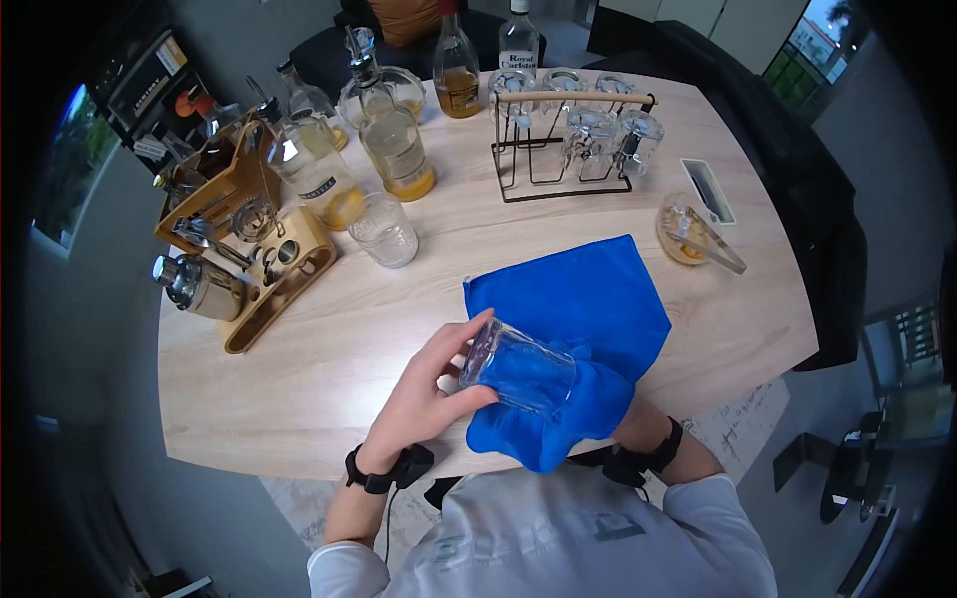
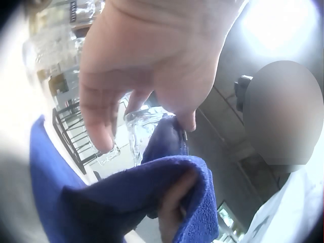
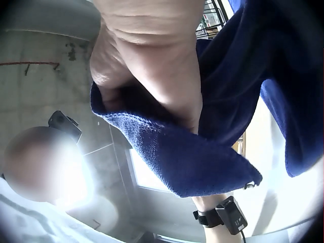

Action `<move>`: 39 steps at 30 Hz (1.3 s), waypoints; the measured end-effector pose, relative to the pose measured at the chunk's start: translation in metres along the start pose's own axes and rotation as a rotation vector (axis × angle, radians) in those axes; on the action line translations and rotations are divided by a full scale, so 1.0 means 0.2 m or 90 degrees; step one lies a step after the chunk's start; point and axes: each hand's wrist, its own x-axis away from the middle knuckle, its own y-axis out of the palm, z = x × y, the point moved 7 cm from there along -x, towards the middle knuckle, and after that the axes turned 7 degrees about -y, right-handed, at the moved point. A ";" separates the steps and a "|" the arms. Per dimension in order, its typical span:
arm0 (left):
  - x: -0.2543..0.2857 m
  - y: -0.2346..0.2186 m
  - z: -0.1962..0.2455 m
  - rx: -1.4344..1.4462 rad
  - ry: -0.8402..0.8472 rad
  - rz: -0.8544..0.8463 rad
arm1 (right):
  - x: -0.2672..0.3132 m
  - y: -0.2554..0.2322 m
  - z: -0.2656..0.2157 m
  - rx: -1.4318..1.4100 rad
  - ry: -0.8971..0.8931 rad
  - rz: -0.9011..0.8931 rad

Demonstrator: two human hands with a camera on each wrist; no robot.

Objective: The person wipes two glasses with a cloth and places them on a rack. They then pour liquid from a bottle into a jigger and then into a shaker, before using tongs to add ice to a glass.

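My left hand (image 1: 424, 394) grips a clear glass tumbler (image 1: 528, 369) round its left end, thumb below and fingers above. The tumbler lies tilted on its side in the air, its other end in the folds of a blue cloth (image 1: 578, 289). Blue cloth shows inside the glass in the left wrist view. My right hand (image 3: 152, 66) holds the bunched cloth at the tumbler's right end, its fingers mostly hidden in the folds. Part of the cloth spreads flat over the table beyond the glass.
A textured glass (image 1: 384, 231) stands beyond my left hand, near several bottles (image 1: 394, 140). At left are a shaker (image 1: 199, 284) and a wooden bar-tool stand (image 1: 284, 284). A rack (image 1: 563, 194) bears upturned glasses. Tongs (image 1: 713, 254) rest across a glass bowl (image 1: 678, 234) at right.
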 end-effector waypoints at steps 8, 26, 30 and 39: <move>0.09 -0.03 -0.05 -0.065 -0.066 0.054 | -0.09 0.10 -0.10 0.203 0.070 -0.060; 0.12 -0.06 -0.04 -0.049 0.000 -0.020 | 0.03 0.08 0.06 -0.091 0.177 0.025; 0.14 -0.03 -0.10 0.023 -0.074 0.030 | -0.01 0.06 0.02 -0.287 0.202 0.124; 0.12 0.09 -0.03 0.011 -0.087 0.043 | -0.02 0.11 0.02 -0.706 0.246 0.205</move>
